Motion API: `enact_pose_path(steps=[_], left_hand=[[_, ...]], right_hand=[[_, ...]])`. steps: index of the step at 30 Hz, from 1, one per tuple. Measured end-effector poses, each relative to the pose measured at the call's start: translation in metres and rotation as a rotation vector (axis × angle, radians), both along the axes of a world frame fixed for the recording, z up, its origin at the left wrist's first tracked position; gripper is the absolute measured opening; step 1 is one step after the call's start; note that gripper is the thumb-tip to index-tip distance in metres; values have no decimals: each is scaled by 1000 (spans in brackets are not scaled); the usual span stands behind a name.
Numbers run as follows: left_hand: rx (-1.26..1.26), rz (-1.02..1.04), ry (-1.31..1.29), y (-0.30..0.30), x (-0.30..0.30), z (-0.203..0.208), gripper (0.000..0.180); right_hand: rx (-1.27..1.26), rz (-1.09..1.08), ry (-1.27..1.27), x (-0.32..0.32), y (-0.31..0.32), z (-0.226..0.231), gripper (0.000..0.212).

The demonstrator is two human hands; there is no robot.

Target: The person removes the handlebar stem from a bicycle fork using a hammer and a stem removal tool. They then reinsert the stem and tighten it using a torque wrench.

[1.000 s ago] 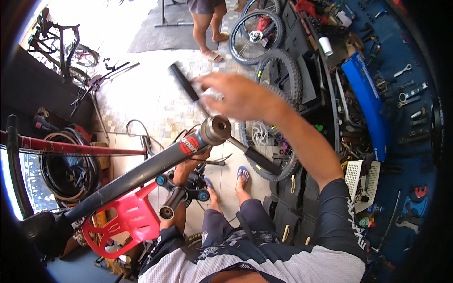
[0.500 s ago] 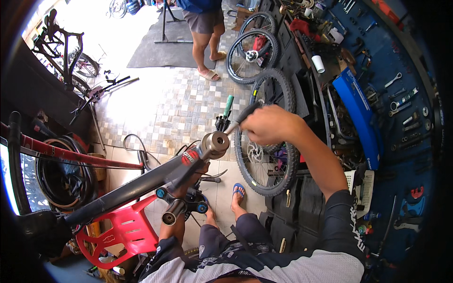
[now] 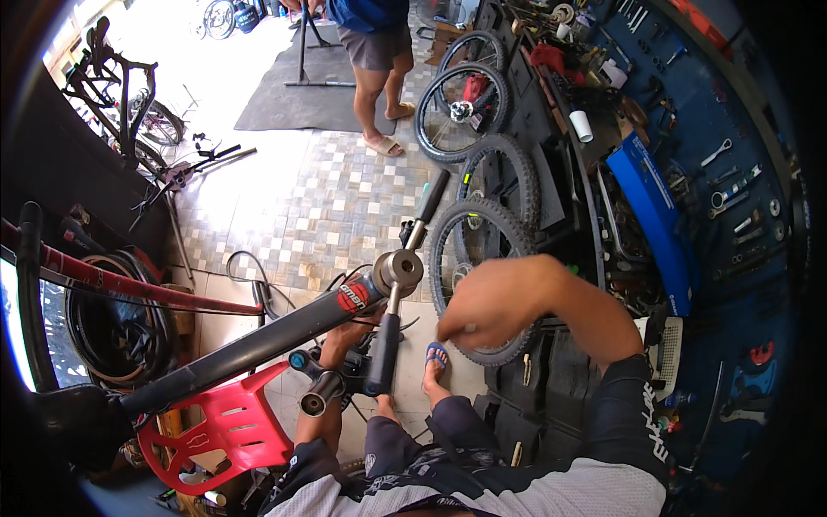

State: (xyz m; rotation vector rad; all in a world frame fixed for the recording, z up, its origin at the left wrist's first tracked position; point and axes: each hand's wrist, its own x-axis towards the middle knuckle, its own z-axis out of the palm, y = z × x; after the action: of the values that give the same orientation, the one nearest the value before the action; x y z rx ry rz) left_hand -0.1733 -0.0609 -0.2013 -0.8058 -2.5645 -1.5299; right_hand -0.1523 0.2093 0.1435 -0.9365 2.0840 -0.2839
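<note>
With the clock face centred on the tool's head, the tiled floor (image 3: 332,181) is spread toward 11 and 12, where another person (image 3: 372,69) is seen standing. Tools are hung on the dark blue wall (image 3: 732,276) at 3, and a table (image 3: 553,112) at 2 is crowded with more. A black tube (image 3: 250,346) is extended from 8 up to the centre. At 3 the nearest wheel (image 3: 463,272) is partly covered by the right hand; a red chair (image 3: 274,422) is seen between 7 and 8. The two-handled tool (image 3: 399,272) is seated at the tube's end, its black sleeves pointed to 1 and just past 6. The right hand (image 3: 500,302), blurred between 3 and 4, is loosely curled, apart from both sleeves, with nothing seen held. The left hand (image 3: 355,327), at 7, is partly hidden by the tube; what is grasped cannot be told. A white cup (image 3: 581,127) is placed on the table.
</note>
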Motion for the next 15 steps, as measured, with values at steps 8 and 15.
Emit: enact_pose_path(steps=[8,15], left_hand=[[-117,-14,-139,4,1,14,53],[-139,-12,-55,2,-1,5,52]], right_hand=[[-42,-489,586,-42,15,-37,63],[-493,-462,413,-32,-25,-27,79]])
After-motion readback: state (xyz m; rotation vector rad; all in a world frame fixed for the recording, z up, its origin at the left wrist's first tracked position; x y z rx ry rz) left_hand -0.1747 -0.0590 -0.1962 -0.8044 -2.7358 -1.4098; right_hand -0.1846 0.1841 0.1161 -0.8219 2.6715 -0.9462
